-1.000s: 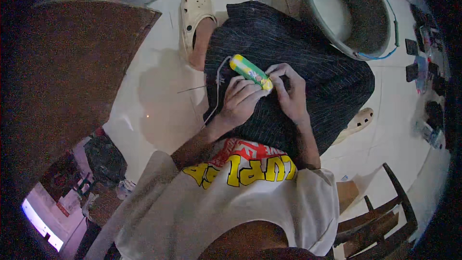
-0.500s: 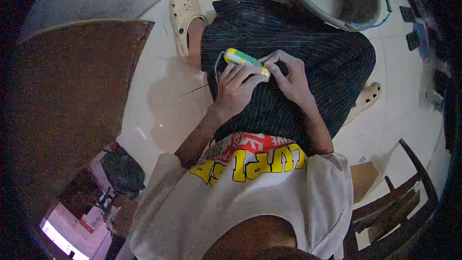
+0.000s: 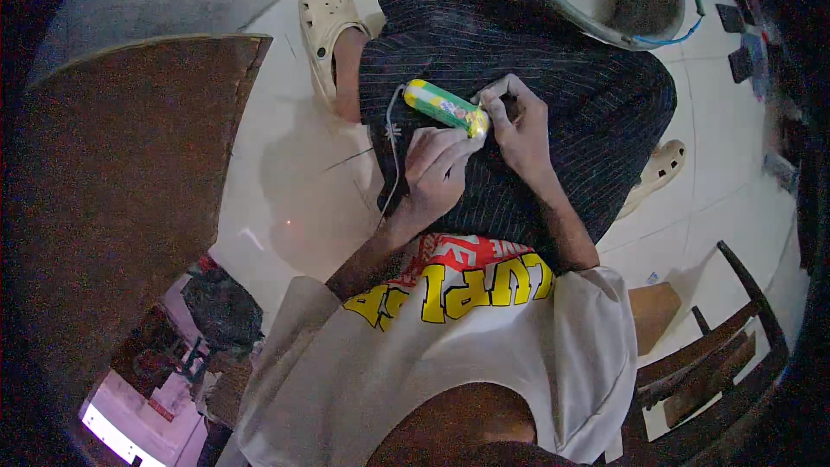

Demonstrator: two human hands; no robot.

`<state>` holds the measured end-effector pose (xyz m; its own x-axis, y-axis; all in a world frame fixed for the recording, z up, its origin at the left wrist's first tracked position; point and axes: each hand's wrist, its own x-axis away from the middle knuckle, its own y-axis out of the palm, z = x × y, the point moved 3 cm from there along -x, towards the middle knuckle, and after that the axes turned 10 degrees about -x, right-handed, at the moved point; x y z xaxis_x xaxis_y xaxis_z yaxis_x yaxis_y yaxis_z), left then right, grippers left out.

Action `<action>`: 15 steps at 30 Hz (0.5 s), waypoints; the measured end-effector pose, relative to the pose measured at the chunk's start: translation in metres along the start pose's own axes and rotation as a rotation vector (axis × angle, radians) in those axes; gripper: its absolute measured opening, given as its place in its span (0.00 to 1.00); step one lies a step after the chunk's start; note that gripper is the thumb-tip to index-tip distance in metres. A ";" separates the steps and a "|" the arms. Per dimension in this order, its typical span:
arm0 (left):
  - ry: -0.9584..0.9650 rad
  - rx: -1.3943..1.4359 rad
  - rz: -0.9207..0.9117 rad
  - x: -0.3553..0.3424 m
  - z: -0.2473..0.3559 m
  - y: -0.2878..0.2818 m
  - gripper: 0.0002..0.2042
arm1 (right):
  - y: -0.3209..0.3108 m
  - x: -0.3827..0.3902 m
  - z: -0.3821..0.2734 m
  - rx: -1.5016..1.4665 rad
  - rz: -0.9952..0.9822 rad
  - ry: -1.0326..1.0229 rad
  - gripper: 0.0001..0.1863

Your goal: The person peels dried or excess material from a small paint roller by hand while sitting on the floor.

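Above my lap, covered by dark pinstriped cloth [image 3: 553, 69], a slim green-and-yellow package [image 3: 439, 104] lies diagonally between my hands. My left hand [image 3: 435, 175] has curled fingers gripping its lower end from below. My right hand [image 3: 521, 130] pinches at that same end from the right, thumb and forefinger on the wrapper. The package's yellow upper end sticks out toward the upper left. A thin pale cord [image 3: 396, 156] runs down beside it and my left hand; where it attaches is unclear.
A gray bucket [image 3: 631, 30] with a blue handle stands at the top right. A brown board [image 3: 147, 173] fills the left side, with assorted clutter [image 3: 212, 311] below it. A dark wooden chair [image 3: 718, 337] is at the lower right. My feet wear beige clogs [image 3: 328, 17].
The view has shifted, placing the bucket higher in the picture. My right fingers have curled closer around the package's end, and my left fingers have slid lower, exposing more of the wrapper.
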<state>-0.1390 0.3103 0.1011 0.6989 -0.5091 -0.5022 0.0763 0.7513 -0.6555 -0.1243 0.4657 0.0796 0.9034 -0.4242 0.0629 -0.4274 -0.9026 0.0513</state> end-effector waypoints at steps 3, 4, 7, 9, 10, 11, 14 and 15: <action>0.008 -0.011 -0.026 0.001 -0.007 0.002 0.10 | 0.003 -0.004 -0.002 0.099 -0.010 0.049 0.08; 0.027 -0.028 -0.052 -0.001 -0.008 0.002 0.10 | 0.000 -0.006 -0.002 0.099 -0.015 0.045 0.08; 0.014 -0.134 -0.204 -0.008 -0.007 -0.011 0.15 | -0.005 -0.010 -0.002 0.026 -0.133 0.013 0.08; -0.041 -0.247 -0.227 -0.023 -0.009 -0.024 0.20 | -0.003 -0.008 -0.006 -0.005 -0.153 -0.001 0.08; -0.097 -0.350 -0.257 -0.032 -0.011 -0.030 0.25 | -0.004 -0.007 -0.005 -0.004 -0.151 -0.004 0.08; -0.094 -0.350 -0.256 -0.043 -0.013 -0.035 0.25 | -0.005 -0.006 -0.003 -0.020 -0.159 -0.012 0.07; 0.082 -0.360 -0.500 -0.067 -0.028 -0.039 0.29 | -0.005 -0.004 -0.005 -0.013 -0.196 -0.050 0.07; 0.080 -0.366 -0.500 -0.069 -0.037 -0.037 0.29 | -0.003 -0.003 -0.008 0.016 -0.219 -0.078 0.06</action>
<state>-0.2163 0.3024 0.1396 0.5851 -0.8026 -0.1158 0.1223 0.2284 -0.9659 -0.1260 0.4706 0.0872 0.9747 -0.2221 -0.0257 -0.2211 -0.9745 0.0390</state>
